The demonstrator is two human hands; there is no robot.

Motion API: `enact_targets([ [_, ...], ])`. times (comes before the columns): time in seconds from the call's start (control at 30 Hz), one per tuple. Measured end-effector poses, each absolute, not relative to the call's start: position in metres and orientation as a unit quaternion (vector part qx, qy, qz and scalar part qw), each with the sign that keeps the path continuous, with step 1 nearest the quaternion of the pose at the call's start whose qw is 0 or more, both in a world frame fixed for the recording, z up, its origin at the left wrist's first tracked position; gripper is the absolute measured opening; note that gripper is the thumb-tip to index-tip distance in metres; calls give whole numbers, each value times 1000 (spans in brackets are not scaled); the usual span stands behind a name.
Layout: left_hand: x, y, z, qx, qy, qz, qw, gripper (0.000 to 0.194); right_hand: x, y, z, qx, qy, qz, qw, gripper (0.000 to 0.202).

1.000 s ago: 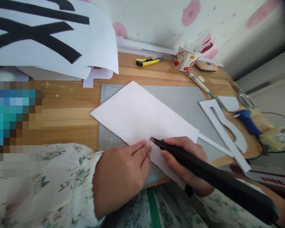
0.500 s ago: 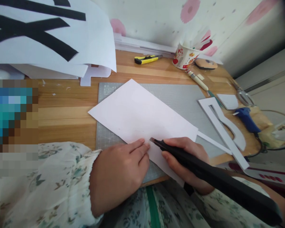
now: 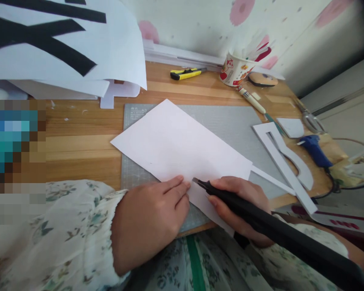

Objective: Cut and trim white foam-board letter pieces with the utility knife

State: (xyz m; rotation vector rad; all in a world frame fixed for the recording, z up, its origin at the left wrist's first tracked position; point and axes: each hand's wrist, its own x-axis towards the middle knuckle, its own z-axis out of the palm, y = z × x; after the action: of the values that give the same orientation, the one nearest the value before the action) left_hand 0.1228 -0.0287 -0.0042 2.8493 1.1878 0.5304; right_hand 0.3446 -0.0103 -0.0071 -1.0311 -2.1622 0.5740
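A white sheet of board or paper (image 3: 185,141) lies slanted across the grey cutting mat (image 3: 230,117). My left hand (image 3: 151,222) presses flat on its near edge, fingers stretched and close together. In my right hand (image 3: 245,206) is a black knife with a long, thick handle (image 3: 279,230). Its short blade tip rests on or just over the sheet, slightly right of my left fingertips. I cannot tell whether the blade touches the surface. The sheet's near right part is partly hidden under my right hand.
White cut-out letter shapes (image 3: 283,157) lie at the mat's right, beside a blue glue gun (image 3: 315,149) and scissors (image 3: 314,121). Behind are a yellow box cutter (image 3: 186,73), a paper cup (image 3: 235,70) and a marker (image 3: 253,101). A large printed sheet (image 3: 121,52) is at back left.
The view has shifted slightly. The knife tip has moved a little to the right and down over the sheet; my left hand still presses in the same place.
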Motion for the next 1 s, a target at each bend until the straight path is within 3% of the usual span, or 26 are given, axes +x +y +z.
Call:
enact_targets([
  [1.0, 122, -27, -2, 927, 348, 134, -41, 28, 356, -17, -8, -370, -844, 225, 317, 39],
])
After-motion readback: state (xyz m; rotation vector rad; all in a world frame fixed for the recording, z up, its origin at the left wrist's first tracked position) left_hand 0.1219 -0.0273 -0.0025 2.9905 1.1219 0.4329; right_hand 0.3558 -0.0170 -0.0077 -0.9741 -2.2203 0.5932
